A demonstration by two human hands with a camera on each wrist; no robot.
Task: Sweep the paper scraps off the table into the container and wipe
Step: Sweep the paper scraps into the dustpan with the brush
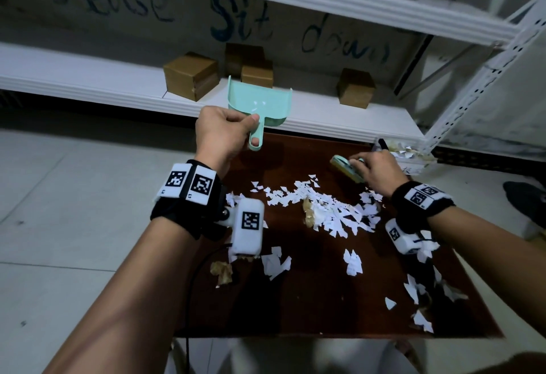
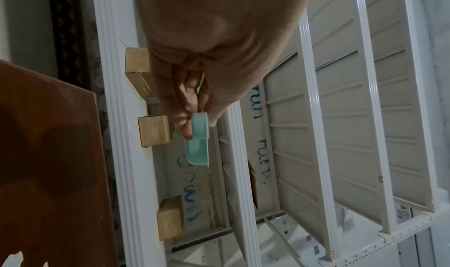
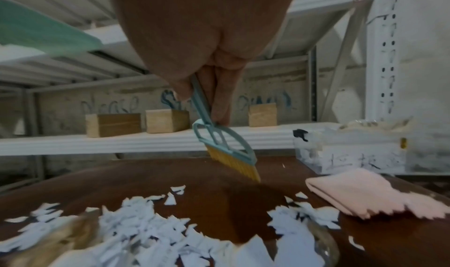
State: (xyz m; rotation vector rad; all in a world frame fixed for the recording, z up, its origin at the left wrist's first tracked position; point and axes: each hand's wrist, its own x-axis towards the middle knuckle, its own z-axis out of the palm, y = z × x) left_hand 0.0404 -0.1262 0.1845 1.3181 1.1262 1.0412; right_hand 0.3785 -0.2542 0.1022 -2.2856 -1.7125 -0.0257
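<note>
We hold the mint dustpan [image 1: 257, 103] up off the table [image 1: 310, 308] in our left hand [image 1: 223, 134], fingers and thumb pinched round its handle; from the left wrist view the pan shows only edge-on below the fingertips [image 2: 187, 130], so its inside is hidden there. Our right hand [image 1: 375, 171] grasps the handle of the small brush [image 3: 228, 149], whose yellow bristles tilt down toward the dark wood near the table's far edge; whether the tips touch the surface we cannot tell. In the head view the hand covers most of the brush. White paper scraps [image 1: 322, 208] lie heaped mid-table, with more strewn toward the near right corner, some hidden under our right wrist camera. The clear container [image 3: 345, 151] sits at the far right corner, its writing too blurred to read. A folded pink cloth [image 3: 365, 192] lies just in front of it, cut off at the frame edge. 4 cardboard boxes [image 1: 192, 75] stand on the shelf [image 1: 88, 78] behind.
</note>
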